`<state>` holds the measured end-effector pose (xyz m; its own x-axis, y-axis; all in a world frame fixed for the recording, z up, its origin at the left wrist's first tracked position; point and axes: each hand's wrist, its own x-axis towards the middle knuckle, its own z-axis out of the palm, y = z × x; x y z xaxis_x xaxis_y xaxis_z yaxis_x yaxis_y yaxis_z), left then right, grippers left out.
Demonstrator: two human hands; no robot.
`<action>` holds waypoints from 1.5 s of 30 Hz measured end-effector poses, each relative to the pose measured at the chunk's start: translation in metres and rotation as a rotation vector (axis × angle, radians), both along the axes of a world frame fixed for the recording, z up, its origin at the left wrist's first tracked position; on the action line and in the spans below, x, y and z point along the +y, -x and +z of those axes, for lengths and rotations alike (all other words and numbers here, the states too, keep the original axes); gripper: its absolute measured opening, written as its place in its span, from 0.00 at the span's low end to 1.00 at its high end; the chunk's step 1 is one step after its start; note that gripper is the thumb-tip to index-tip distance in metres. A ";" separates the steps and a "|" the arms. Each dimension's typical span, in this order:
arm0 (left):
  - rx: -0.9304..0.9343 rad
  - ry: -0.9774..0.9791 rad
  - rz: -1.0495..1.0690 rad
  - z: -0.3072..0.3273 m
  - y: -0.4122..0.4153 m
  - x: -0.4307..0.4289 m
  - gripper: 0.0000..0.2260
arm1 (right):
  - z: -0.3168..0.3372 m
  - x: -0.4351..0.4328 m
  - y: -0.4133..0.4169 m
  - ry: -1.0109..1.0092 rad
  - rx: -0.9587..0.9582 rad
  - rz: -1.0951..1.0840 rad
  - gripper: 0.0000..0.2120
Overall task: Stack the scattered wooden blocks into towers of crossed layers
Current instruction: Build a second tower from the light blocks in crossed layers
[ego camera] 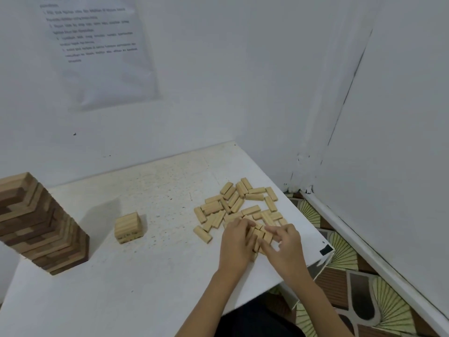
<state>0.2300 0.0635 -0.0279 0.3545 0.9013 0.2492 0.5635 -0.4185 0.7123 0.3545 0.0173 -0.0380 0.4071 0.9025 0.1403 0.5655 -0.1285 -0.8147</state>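
**While the Blocks Lie Scattered: Handling and Grip**

Because the blocks [239, 203] lie loose in a heap on the right part of the table [145, 288], I work from the heap's near edge. My left hand [235, 242] curls its fingers over a small bundle [258, 235] of blocks packed close together. My right hand [288, 246] presses bent fingers and thumb against the bundle's other side, so both hands grip it between them. I cannot tell how many blocks it holds (my fingers cover most of them).

Handling, as I judge it:

1. Each block is a short, stiff, light piece of wood with ribbed long faces. It should neither bend nor bruise.
2. Being light, the blocks will slide or tip at a nudge, and a squeezed bundle may buckle outward in the middle.
3. Take hold on the long side faces, thumb opposing fingers, with the ends flush.

The small stack [128, 227] stands well apart to the left, at mid-table. The tall tower [41, 222] of light and dark layers stands at the far left. Set each new layer down gently, since a bump could shift the layers beneath.
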 end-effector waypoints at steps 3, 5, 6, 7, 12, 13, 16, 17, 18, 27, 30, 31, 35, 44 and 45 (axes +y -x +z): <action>-0.053 0.038 0.020 0.000 0.000 -0.001 0.09 | 0.002 0.000 0.002 -0.007 0.062 0.002 0.11; -0.131 0.087 0.061 0.001 -0.001 -0.003 0.09 | 0.003 -0.001 0.002 -0.005 0.080 0.012 0.14; -0.187 0.119 0.091 0.003 -0.001 -0.004 0.08 | 0.003 -0.003 0.002 0.004 0.064 0.022 0.17; -0.251 0.154 0.121 0.006 -0.001 -0.005 0.07 | 0.003 -0.004 0.002 0.016 0.032 0.035 0.22; -0.468 0.284 0.229 0.015 0.002 -0.006 0.10 | 0.003 -0.009 0.007 0.031 -0.126 0.078 0.29; -0.490 0.302 0.249 0.016 0.003 -0.006 0.11 | 0.004 -0.010 0.008 0.024 -0.085 0.071 0.29; -0.542 0.321 0.279 0.017 0.009 -0.005 0.12 | 0.011 -0.013 0.010 -0.017 0.120 0.024 0.26; -0.541 0.317 0.279 0.017 0.011 -0.004 0.12 | 0.016 -0.014 0.010 -0.030 0.219 0.003 0.24; -0.537 0.320 0.277 0.016 0.012 -0.003 0.12 | 0.021 -0.014 0.010 -0.045 0.317 -0.018 0.22; -0.677 0.477 0.252 0.027 0.008 0.000 0.12 | 0.040 0.006 -0.010 0.038 0.576 -0.110 0.11; -0.747 0.554 0.241 0.031 0.003 0.000 0.10 | 0.033 0.018 -0.017 0.103 0.221 -0.071 0.09; -0.758 0.570 0.239 0.030 0.002 0.000 0.09 | 0.029 0.020 -0.018 0.145 0.067 -0.072 0.11; -0.748 0.550 0.241 0.028 0.004 -0.001 0.09 | 0.021 0.024 -0.013 0.206 -0.241 -0.097 0.11; -0.805 0.428 0.369 0.026 0.040 -0.003 0.08 | 0.033 0.027 0.026 -0.041 -0.051 0.059 0.07; -0.798 0.393 0.397 0.027 0.048 -0.004 0.08 | 0.037 0.026 0.034 -0.041 0.041 0.092 0.08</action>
